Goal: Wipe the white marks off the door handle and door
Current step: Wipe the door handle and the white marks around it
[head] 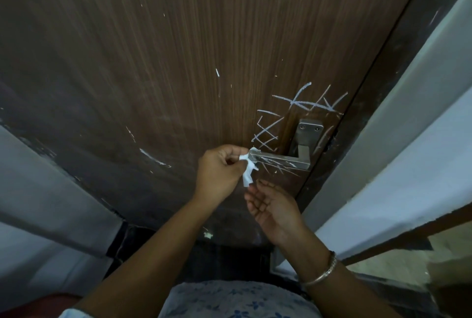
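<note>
A brown wood-grain door (178, 62) fills the view. Its steel lever handle (281, 160) sits at the right, with white streaks on the lever. White crossed scribbles (306, 103) run above the handle plate, and more marks lie to its left (265, 131) and below the lever. My left hand (219, 172) pinches a small crumpled white tissue (247, 169) against the free end of the lever. My right hand (273, 205) hovers just below the tissue, palm up, fingers apart, holding nothing.
Short white scratches (153, 156) dot the door further left. The dark door frame (383, 88) and a pale wall (421, 113) stand at the right. Another pale wall (38, 190) is at the left. A metal bangle (324, 271) circles my right wrist.
</note>
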`<state>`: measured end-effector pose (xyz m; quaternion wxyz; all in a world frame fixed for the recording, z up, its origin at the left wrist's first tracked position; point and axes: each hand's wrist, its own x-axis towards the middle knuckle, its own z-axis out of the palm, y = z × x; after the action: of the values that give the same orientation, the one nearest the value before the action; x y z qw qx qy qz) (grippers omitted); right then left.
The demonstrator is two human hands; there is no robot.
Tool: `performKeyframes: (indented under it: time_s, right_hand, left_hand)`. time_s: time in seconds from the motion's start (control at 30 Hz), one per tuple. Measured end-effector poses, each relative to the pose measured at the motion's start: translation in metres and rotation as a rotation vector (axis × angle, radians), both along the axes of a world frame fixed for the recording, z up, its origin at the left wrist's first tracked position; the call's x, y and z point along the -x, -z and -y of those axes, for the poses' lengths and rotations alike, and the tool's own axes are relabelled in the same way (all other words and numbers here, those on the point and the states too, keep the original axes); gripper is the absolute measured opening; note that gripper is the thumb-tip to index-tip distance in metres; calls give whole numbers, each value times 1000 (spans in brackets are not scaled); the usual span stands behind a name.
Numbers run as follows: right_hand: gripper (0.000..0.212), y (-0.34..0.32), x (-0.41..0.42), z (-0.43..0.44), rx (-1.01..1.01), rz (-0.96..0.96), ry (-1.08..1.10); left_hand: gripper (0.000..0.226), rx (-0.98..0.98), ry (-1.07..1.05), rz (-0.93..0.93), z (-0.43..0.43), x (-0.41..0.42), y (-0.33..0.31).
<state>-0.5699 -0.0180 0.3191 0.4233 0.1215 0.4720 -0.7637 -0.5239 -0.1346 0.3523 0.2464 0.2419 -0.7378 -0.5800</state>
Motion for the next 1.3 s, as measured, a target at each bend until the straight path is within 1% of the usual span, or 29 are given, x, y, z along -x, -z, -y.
performKeyframes:
  time_s: [0.07,0.17,0.33,0.4,0.47,0.53,0.57,0.6,0.67,0.77,0.83,0.87,0.93,0.97,1.03,1.1,1.2,1.3]
  right_hand:
    - [12,-1,-1,1,-8,-5,-16]
    - [12,-3,-4,3,-35,-28,-46]
    - [10,-9,-11,4,-107,-281,-165]
    - [8,-13,-15,5,-76,-327,-186]
    - [10,-17,-18,7,-3,-298,-179]
    - [14,-20,-20,8,42,-282,-151]
    - [13,-22,-21,8,42,-307,-125]
    - [12,-24,-22,7,21,-358,-96]
    - [20,-26,-23,4,-56,-531,-64]
    - [32,-32,-19,-3,-159,-843,-41]
    - [36,-40,-8,-12,-217,-1069,57]
    - [34,-44,0,-18,-276,-1221,120]
    - [25,-52,20,-35,-486,-1539,224]
    - [24,-56,30,-43,-610,-1639,260]
    - [23,-62,43,-57,-803,-1727,245]
    - [23,-62,47,-62,-914,-1767,149]
    - [21,-58,42,-60,-937,-1775,-16]
    - [13,-55,40,-55,-1003,-1850,-16]
  left_hand:
    - [29,14,-11,24,-2,-2,3]
    - [24,26,-12,17,-2,-2,2]
    - [31,47,-20,22,3,-5,-6]
    - [30,29,-42,84,6,-6,-5]
    - [27,-2,-35,151,9,-7,-4]
    - [24,-67,24,152,9,-10,-6]
    - [23,-94,70,135,9,-12,-8]
    - [22,-100,115,116,9,-14,-10]
    - [18,-92,178,68,11,-16,-17]
    - [12,-78,181,-5,11,-16,-26]
    - [7,-33,157,-27,9,-15,-29]
    - [5,-22,147,-32,10,-15,-29]
    - [6,-15,137,-17,10,-15,-25]
    - [9,-19,134,-3,10,-15,-22]
    - [14,-45,137,21,7,-12,-17]
    - [19,-58,157,36,3,-10,-13]
    - [21,-36,152,27,1,-7,-10]
    - [25,-15,148,13,4,-6,-9]
